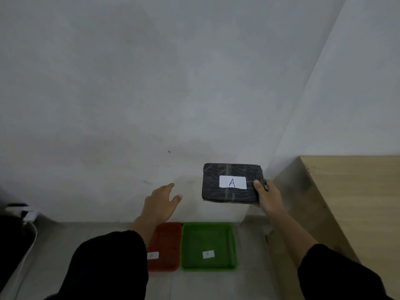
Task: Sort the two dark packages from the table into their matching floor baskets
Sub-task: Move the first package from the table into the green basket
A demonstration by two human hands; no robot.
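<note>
red basket [167, 245]: near-left part hidden behind the left sleeve [108, 267]; its white label [153, 255] is partly covered and the mark on it is too blurred to read.
green basket [208, 245]: the mark on its white tag [208, 254] is too small and soft to make out.
package [232, 182]: right end covered by the right hand [268, 198], whose fingers go behind it out of sight.
table [350, 202]: cut off by the right edge.
dark things at far left [15, 230]: cut by the edge, too dim to identify.
both sleeves: run off the bottom edge.
</note>
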